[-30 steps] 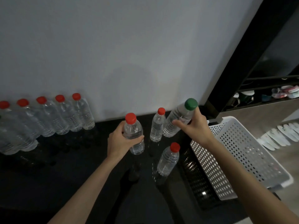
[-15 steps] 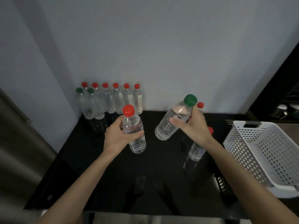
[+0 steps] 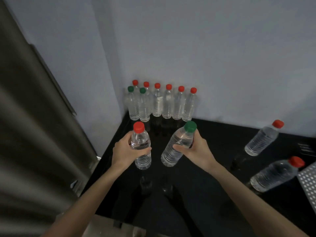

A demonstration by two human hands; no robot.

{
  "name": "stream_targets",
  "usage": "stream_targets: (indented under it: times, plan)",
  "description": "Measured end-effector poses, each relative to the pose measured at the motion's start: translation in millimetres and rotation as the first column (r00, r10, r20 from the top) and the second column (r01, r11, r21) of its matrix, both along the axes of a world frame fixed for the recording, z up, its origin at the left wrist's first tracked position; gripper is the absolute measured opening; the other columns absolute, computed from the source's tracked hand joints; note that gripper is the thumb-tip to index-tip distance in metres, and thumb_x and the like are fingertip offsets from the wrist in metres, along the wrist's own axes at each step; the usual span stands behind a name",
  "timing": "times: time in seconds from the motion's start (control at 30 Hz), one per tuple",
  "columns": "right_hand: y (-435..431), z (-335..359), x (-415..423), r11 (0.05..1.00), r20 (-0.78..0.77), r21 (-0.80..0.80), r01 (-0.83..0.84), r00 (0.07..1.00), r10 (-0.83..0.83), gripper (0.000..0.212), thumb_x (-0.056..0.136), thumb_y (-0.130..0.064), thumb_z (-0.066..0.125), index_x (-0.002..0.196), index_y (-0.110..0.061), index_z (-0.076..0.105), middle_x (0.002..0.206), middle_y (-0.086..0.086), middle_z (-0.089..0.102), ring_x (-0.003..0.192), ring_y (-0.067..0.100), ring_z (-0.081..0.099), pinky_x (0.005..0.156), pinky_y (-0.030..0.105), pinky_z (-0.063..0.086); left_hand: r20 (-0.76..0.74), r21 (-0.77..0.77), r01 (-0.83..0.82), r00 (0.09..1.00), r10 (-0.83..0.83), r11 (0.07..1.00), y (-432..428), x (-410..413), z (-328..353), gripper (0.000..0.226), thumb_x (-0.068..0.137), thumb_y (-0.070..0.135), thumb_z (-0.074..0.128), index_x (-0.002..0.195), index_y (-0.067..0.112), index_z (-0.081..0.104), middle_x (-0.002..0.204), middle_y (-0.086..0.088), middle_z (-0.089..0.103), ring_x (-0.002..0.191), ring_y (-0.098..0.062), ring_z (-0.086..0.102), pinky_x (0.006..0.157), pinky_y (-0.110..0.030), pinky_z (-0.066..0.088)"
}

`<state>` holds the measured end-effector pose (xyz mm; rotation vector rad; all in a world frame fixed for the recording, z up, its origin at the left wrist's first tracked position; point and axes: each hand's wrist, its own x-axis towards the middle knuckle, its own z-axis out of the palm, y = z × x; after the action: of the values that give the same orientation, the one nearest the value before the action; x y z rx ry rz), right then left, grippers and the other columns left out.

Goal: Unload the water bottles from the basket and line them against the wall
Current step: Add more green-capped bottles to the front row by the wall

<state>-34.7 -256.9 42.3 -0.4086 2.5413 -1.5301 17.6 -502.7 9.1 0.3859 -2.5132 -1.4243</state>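
Clearly, green-capped bottle point(image 3: 171, 152) leans right, red-capped bottle point(image 3: 142, 159) upright.

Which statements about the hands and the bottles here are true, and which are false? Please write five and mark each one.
1. The left hand holds a red-capped bottle. True.
2. The right hand holds a bottle with a red cap. False: the green-capped bottle is in its grip.
3. Eight bottles stand in the corner by the wall. True: six red caps, two green.
4. Two more red-capped bottles stand on the black counter, right of the hands. True.
5. The white basket is at the left edge. False: the basket shows at the right edge.
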Motion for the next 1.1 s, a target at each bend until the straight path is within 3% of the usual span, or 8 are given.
stream_targets:
  times: [0.1,0.3,0.47,0.7,0.8,0.87,1.03,1.1]
  plan:
    - [-37,-14,-28,0.999,0.021,0.009,0.047,0.999,-0.048,0.059,0.077,-0.024,0.079,0.126,-0.026,0.047,0.104,-0.009,0.068,0.098,0.007,0.066,0.088,0.035,0.056,0.024,0.005,0.016,1.000,-0.016,1.000,-36,-26,-13,0.057,0.054,0.034,0.092,0.101,0.039,0.061,0.086,0.020,0.070,0.082,0.004,0.066,0.081,-0.027,0.055]
    - [-98,-33,-83,0.987,0.027,0.069,0.142,0.989,-0.144,0.061,0.076,-0.025,0.079,0.126,-0.025,0.044,0.109,-0.005,0.066,0.099,0.014,0.065,0.089,0.040,0.055,0.033,0.007,0.072,0.997,-0.072,0.997,-93,-80,-37,0.066,0.055,0.030,0.092,0.113,0.034,0.061,0.096,0.019,0.069,0.092,-0.005,0.066,0.085,-0.025,0.052]
    - [-130,-46,-130,0.973,0.045,0.111,0.201,0.977,-0.207,0.064,0.077,-0.025,0.078,0.129,-0.026,0.040,0.115,-0.001,0.063,0.103,0.018,0.063,0.088,0.039,0.054,0.034,0.034,0.117,0.992,-0.119,0.993,-116,-120,-48,0.063,0.057,0.025,0.092,0.111,0.033,0.060,0.089,0.026,0.063,0.084,0.005,0.059,0.072,0.003,0.038]
    - [-158,-58,-196,0.968,0.032,0.123,0.218,0.974,-0.224,0.068,0.077,-0.018,0.078,0.132,-0.020,0.038,0.114,-0.005,0.060,0.106,0.018,0.061,0.086,0.036,0.052,0.039,0.097,0.145,0.988,-0.149,0.985,-121,-161,-64,0.068,0.057,0.025,0.093,0.116,0.032,0.060,0.094,0.024,0.063,0.090,0.000,0.061,0.073,0.002,0.041]
    - [-168,-63,-221,0.969,0.021,0.138,0.204,0.978,-0.208,0.070,0.079,-0.019,0.077,0.135,-0.020,0.036,0.121,-0.002,0.059,0.109,0.018,0.059,0.082,0.030,0.048,0.044,0.135,0.175,0.982,-0.182,0.975,-121,-174,-69,0.068,0.057,0.025,0.093,0.112,0.041,0.056,0.096,0.025,0.064,0.095,-0.001,0.062,0.083,-0.010,0.047]
    - [-173,-66,-235,0.969,0.007,0.143,0.201,0.979,-0.204,0.071,0.080,-0.021,0.077,0.136,-0.021,0.034,0.119,-0.006,0.056,0.108,0.015,0.057,0.082,0.030,0.046,0.057,0.145,0.185,0.979,-0.194,0.972,-120,-181,-74,0.068,0.057,0.026,0.093,0.116,0.036,0.059,0.101,0.021,0.066,0.098,-0.001,0.062,0.088,-0.017,0.048]
    - [-185,-78,-259,0.972,-0.011,0.140,0.188,0.982,-0.189,0.068,0.081,-0.017,0.077,0.134,-0.014,0.035,0.117,-0.006,0.054,0.107,0.014,0.055,0.080,0.023,0.045,0.073,0.163,0.211,0.972,-0.225,0.964,-121,-192,-86,0.069,0.055,0.028,0.092,0.117,0.031,0.063,0.100,0.019,0.070,0.094,0.005,0.064,0.084,-0.010,0.047]
    - [-190,-84,-267,0.971,-0.022,0.139,0.196,0.981,-0.195,0.072,0.080,-0.017,0.077,0.136,-0.014,0.034,0.124,-0.002,0.052,0.113,0.015,0.052,0.089,0.029,0.047,0.069,0.172,0.213,0.971,-0.228,0.962,-121,-193,-89,0.069,0.054,0.026,0.093,0.116,0.034,0.062,0.099,0.021,0.070,0.093,0.011,0.063,0.081,-0.005,0.045]
